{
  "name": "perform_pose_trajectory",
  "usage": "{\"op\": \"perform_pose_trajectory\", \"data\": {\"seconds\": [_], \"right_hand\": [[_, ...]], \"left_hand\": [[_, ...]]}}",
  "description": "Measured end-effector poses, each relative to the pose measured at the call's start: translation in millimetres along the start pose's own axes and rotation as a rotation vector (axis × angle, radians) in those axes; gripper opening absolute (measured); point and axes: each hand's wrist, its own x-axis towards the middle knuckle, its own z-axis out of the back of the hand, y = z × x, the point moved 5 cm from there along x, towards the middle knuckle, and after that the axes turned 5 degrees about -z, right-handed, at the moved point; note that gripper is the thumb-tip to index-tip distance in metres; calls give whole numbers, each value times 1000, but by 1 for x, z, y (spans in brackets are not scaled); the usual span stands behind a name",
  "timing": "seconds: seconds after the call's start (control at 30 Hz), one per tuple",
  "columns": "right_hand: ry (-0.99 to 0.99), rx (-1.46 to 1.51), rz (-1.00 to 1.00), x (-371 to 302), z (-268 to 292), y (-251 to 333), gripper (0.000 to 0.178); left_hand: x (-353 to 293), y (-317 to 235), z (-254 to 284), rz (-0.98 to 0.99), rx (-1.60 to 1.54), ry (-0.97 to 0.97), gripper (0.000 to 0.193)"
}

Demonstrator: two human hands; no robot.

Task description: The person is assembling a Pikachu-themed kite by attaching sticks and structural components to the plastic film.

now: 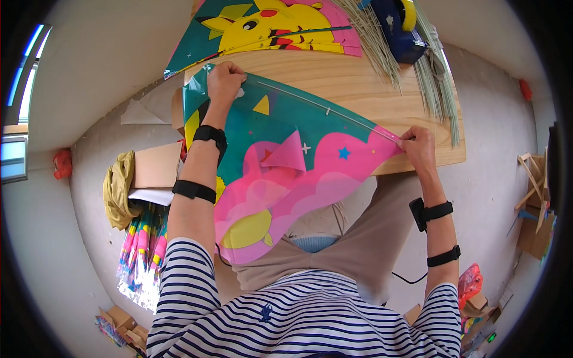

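A thin, printed kite sail (340,131) in green and pink stretches from the table over my lap. My left hand (223,85) is closed on its upper left corner, fingers pinched together. At the pointed pink tip on the right, my right hand (420,147) pinches the sail's edge. A thin pale rod (292,96) runs along the upper edge between both hands, with a small white piece (327,111) on it. In the middle of the sail stands a triangular pink flap (291,155). The sail's lower part hangs over my left thigh.
Printed sheets (280,33) with a yellow cartoon figure lie at the table's (334,77) far side. Thin sticks (439,89) and a blue tape dispenser (399,33) with yellow tape are at the far right. Left of me are a cardboard box (156,167) and plastic-wrapped colourful bundles (142,244).
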Motion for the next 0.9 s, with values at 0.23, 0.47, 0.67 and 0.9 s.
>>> {"op": "perform_pose_trajectory", "data": {"seconds": [0.23,0.47,0.67,0.9], "right_hand": [[-13,-1,28,2,-1,-4,12],[-3,9,29,4,-2,-5,12],[-14,23,36,3,-3,-1,11],[-30,-37,83,5,-1,-6,14]], "left_hand": [[-2,-3,-2,-52,43,-7,11],[-11,-15,12,-38,223,-105,17],[-27,-12,25,-352,209,-91,24],[-85,-25,2,-702,351,179,63]]}}
